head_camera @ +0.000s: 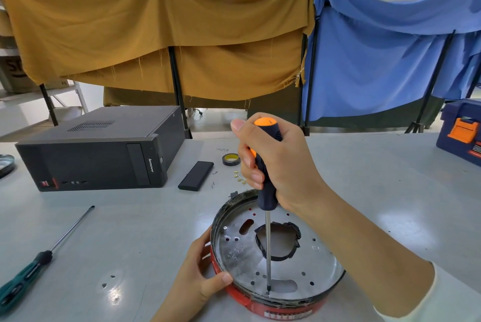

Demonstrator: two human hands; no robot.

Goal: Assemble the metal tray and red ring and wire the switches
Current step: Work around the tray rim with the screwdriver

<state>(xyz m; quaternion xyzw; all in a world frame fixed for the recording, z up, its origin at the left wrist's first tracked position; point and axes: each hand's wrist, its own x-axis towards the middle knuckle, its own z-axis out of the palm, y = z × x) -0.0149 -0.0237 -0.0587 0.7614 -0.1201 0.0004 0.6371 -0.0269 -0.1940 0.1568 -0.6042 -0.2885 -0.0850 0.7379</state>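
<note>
Head view: right hand (276, 163) grips screwdriver (266, 186) upright at metal tray (242, 256) edge; left hand (197, 280) fingers clasp its rim.

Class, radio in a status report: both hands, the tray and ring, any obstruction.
Right hand grips screwdriver, tip at near edge of metal tray. Left hand steadies red ring. Nothing obstructing.

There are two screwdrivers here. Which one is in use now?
The orange-and-navy screwdriver. The right hand grips it upright, tip down on the metal tray. The green-handled screwdriver lies flat on the table, far left, untouched.
</note>
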